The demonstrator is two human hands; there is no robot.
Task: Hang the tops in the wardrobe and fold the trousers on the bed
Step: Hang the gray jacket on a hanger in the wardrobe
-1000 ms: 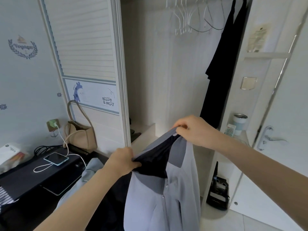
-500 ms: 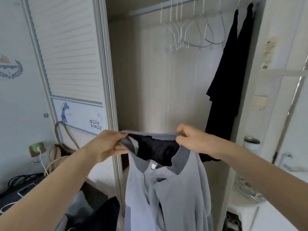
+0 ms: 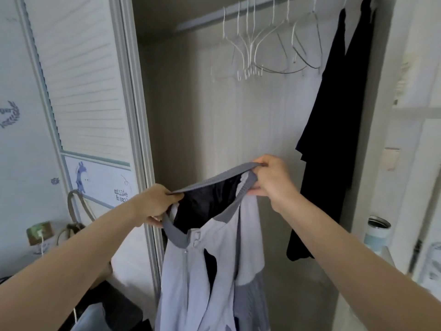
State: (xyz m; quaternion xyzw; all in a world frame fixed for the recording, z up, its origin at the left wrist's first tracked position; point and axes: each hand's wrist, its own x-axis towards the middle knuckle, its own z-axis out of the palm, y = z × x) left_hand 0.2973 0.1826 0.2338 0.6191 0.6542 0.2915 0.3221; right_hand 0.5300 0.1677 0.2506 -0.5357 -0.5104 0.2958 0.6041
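**Both hands hold a shirt up in front of the wardrobe**

The left hand [image 3: 156, 204] grips one side of the shirt's collar, with its fingers curled tight around the cloth. The right hand [image 3: 269, 179] pinches the other side of the collar and sits a bit higher. The light blue shirt [image 3: 210, 271] hangs down between the two hands. Its collar is a darker grey and is pulled wide open, so the dark inside shows.

Behind the shirt is the open wardrobe [image 3: 214, 120]. A bunch of white wire hangers [image 3: 253, 51] hangs on the rail, well above the hands. To the right of them hangs a black top [image 3: 334, 120], just beside the right hand.

To the left, the wardrobe door [image 3: 83, 80] has a small blue giraffe picture and the words "millie & sally", partly hidden by the left arm. A mug [image 3: 378, 231] stands on the right.
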